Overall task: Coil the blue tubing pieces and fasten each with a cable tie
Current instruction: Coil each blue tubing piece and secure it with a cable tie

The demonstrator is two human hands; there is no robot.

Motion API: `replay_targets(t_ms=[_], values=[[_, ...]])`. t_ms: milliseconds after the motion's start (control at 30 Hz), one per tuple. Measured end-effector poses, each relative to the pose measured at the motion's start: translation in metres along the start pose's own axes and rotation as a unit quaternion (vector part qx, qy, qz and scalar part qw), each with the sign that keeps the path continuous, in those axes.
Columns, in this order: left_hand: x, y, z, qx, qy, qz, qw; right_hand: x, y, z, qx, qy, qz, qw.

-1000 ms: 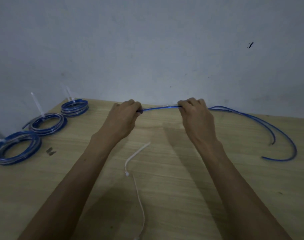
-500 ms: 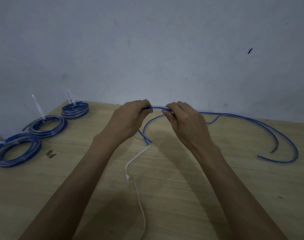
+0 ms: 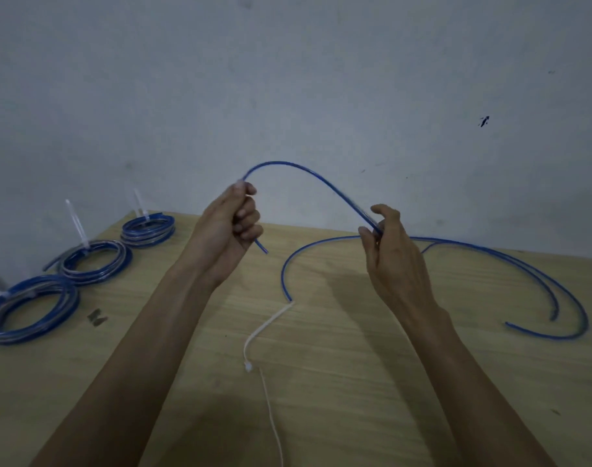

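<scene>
Blue tubing (image 3: 308,175) arches up above the wooden table (image 3: 355,382), held between both hands in front of a pale wall (image 3: 288,79). The left hand (image 3: 230,227) has its fingers curled round one end — a short stub pokes out below the fist, pointing down toward the table. The right hand (image 3: 392,251) pinches the tubing between thumb and fingertips where the arch comes down. Past that hand, loose blue tubing lies on the table in long open curves sweeping to the right; which strand joins the held piece cannot be told. A loose cable tie (image 3: 264,332) lies on the table between the forearms, its tip just beside one tubing end. At the left edge sit three finished coils (image 3: 95,261) in a row — each bound by a tie with its tail sticking up.
</scene>
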State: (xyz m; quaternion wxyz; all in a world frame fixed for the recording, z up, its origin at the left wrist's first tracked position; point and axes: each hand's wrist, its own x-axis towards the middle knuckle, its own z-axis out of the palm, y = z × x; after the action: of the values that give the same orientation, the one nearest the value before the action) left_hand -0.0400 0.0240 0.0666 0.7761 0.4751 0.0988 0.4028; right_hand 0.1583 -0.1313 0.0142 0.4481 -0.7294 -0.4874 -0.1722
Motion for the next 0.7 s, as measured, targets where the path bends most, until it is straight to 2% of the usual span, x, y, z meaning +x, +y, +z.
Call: replay_targets(t_ms=[133, 200, 300, 367, 433, 533, 633, 700], values=[[0.003, 0.005, -0.011, -0.142, 0.047, -0.012, 0.989, -0.005, 0.001, 0.011, -0.052, -0.007, -0.069, 0.996], [0.004, 0.005, -0.012, -0.167, 0.043, -0.009, 0.985, -0.007, -0.004, 0.015, -0.116, -0.079, -0.068, 0.988], [0.003, 0.003, -0.007, -0.128, 0.014, 0.010, 0.992, -0.011, -0.014, 0.022, -0.183, -0.219, -0.051, 0.957], [0.002, -0.001, 0.000, -0.051, 0.007, 0.040, 0.998, -0.014, -0.024, 0.023, -0.177, -0.263, -0.046, 0.947], [-0.001, -0.008, 0.007, 0.078, 0.022, 0.084, 0.993, -0.015, -0.036, 0.023, -0.151, -0.279, -0.044, 0.947], [-0.006, -0.024, 0.012, 0.302, 0.037, 0.137, 0.943, -0.019, -0.049, 0.022, -0.082, -0.306, -0.030, 0.948], [-0.009, -0.044, 0.010, 0.411, 0.013, 0.153, 0.899, -0.020, -0.063, 0.024, -0.024, -0.345, -0.033, 0.938], [-0.009, -0.056, 0.003, 0.501, 0.010, 0.159, 0.851, -0.019, -0.067, 0.025, -0.017, -0.336, -0.064, 0.940]])
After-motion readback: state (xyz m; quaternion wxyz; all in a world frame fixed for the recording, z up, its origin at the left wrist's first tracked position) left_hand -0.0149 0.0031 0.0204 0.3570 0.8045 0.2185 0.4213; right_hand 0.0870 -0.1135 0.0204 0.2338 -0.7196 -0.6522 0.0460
